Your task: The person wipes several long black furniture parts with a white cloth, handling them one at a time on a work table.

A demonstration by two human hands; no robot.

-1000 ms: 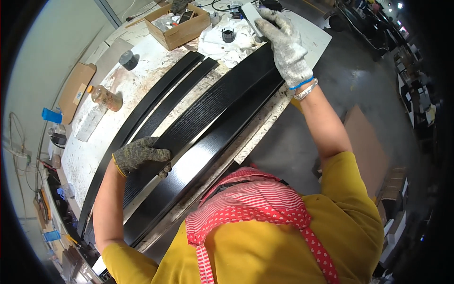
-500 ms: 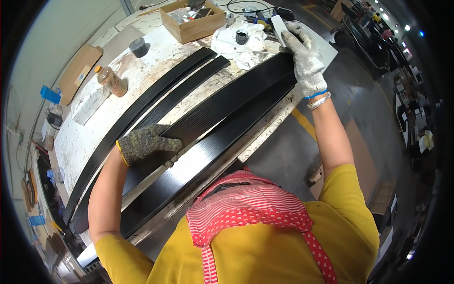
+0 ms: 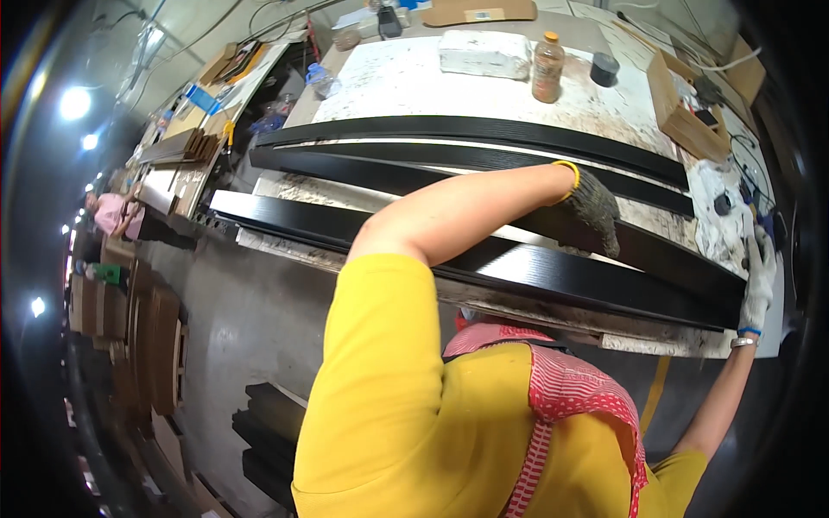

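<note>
Several long black boards lie side by side on the work table. My left hand point(image 3: 591, 210), in a dark grey knit glove with a yellow cuff, curls its fingers over the edge of one black board point(image 3: 656, 249). My right hand point(image 3: 758, 281), in a white glove, is at the right end of that board, closed on a flat white block point(image 3: 749, 226) partly hidden by the fingers. A wider glossy black board point(image 3: 553, 274) runs along the near side. Farther back lies a narrow black strip point(image 3: 484, 129).
At the back stand a bottle with an orange cap point(image 3: 547, 67), a dark round tub point(image 3: 604, 69) and a white wrapped block point(image 3: 485, 54). To the right are a wooden box point(image 3: 682, 108) and white rags point(image 3: 717, 207). A person in pink point(image 3: 114, 214) is far left.
The view has swung left, so the table and boards appear shifted and turned, and a second bench and a person have come into sight. Both hands remain at the same board.
</note>
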